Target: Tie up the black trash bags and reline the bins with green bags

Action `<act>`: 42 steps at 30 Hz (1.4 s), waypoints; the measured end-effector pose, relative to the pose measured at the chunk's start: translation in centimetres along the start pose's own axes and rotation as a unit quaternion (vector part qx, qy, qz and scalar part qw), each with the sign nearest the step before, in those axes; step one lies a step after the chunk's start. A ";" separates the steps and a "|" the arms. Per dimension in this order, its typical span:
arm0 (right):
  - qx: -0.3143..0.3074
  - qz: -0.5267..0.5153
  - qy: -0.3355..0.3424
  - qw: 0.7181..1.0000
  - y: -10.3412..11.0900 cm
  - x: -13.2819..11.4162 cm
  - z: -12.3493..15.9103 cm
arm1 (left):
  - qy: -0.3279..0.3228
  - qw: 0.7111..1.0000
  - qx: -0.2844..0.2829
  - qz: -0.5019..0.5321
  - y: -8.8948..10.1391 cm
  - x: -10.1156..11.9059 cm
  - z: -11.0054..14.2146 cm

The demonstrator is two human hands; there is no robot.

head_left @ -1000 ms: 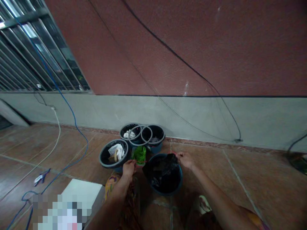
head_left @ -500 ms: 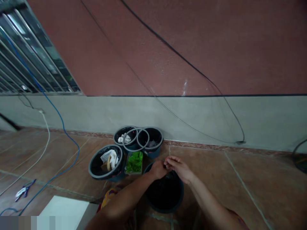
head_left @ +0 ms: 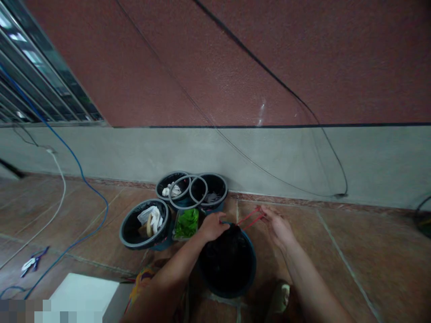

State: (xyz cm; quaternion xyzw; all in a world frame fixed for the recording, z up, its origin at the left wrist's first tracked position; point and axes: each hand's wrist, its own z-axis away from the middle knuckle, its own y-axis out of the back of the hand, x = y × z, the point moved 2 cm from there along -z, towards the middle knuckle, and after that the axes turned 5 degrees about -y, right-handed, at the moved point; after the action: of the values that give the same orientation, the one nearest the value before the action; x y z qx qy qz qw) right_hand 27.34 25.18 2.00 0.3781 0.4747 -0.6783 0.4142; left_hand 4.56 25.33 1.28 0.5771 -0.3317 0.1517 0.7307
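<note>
A dark bin stands on the floor between my forearms, with a black plastic bag inside it. Fingers of my left hand are closed on the gathered edge of the bag at the bin's far rim. My right hand pinches a red string, which stretches as a loop from the bag's gathered edge to my fingertips, out past the bin's right side.
Three other lined bins stand to the left: a near one with paper and waste, and two by the wall. A loose grey ring rests across those two. Nearby are a green-filled tray, a white box, pliers and a blue cable.
My hands were together over the bin's far rim. My right hand has moved right, drawing out the red string, while my left hand has shifted slightly left and stays at the bag.
</note>
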 end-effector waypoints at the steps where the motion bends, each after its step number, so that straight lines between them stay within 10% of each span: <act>1: -0.016 -0.034 -0.019 0.999 -0.2 0.1 0.1 | -0.010 1.000 0.012 0.020 1.4 0.0 0.3; 6: -0.082 0.033 -0.039 0.995 -2.8 1.9 1.1 | -0.028 0.977 0.009 0.210 6.3 -0.4 1.8; 14: -0.169 0.414 0.047 0.893 -9.7 8.8 3.5 | -0.039 0.914 -0.035 0.403 4.9 2.3 2.6; 22: -0.127 0.639 0.018 0.759 -7.1 12.2 2.4 | 0.012 0.914 0.109 0.390 7.1 0.5 2.2; 28: -0.139 0.510 0.034 0.848 -6.9 9.2 2.4 | 0.026 0.929 0.100 0.357 6.5 0.1 1.7; 35: -0.203 0.333 0.046 0.920 -7.8 7.0 2.6 | -0.100 0.932 -0.060 0.342 3.3 3.1 1.9; 42: -0.165 0.239 0.001 0.957 -7.0 6.0 1.9 | 0.018 0.994 0.082 0.063 2.1 0.6 1.2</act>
State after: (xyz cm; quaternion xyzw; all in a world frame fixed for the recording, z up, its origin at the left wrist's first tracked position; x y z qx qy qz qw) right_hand 18.41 23.59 -0.60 0.4078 0.4762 -0.4715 0.6202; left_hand 3.32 24.69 3.41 0.6103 -0.3404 0.2346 0.6758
